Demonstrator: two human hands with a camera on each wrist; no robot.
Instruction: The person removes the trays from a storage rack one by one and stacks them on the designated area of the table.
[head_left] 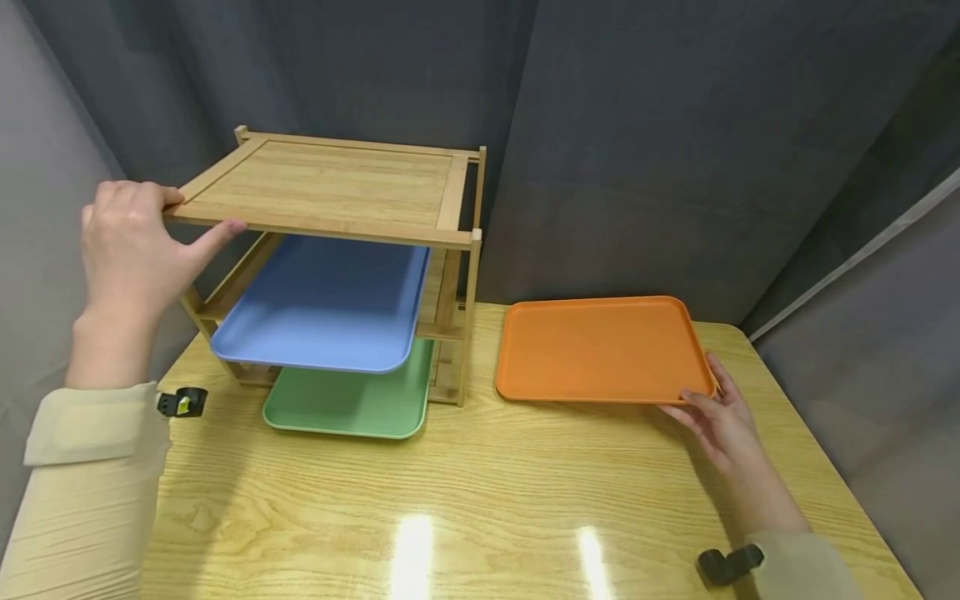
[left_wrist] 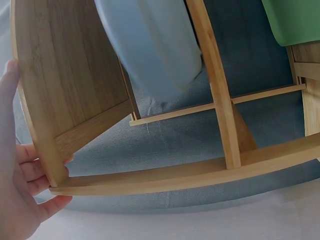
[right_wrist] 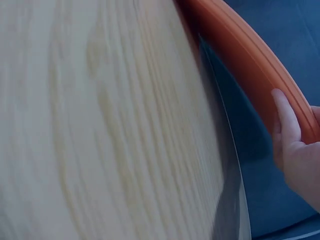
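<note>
A bamboo rack [head_left: 322,187] with three levels stands at the back left of the wooden table [head_left: 487,492]. My left hand [head_left: 198,212] grips the front left corner of its top shelf, fingers over the edge and thumb beneath. The left wrist view shows the rack [left_wrist: 150,175] from below, with my left hand [left_wrist: 20,190] at that corner. A blue tray [head_left: 322,304] juts out of the middle level and a green tray [head_left: 352,404] out of the bottom one. An orange tray [head_left: 592,346] lies right of the rack. My right hand [head_left: 701,383] pinches its near right corner [right_wrist: 260,70].
Dark grey curtains [head_left: 637,125] close in the table at the back and on both sides. The table's right edge runs just beyond the orange tray. Small black camera mounts sit at my left wrist [head_left: 182,403] and right wrist [head_left: 727,564].
</note>
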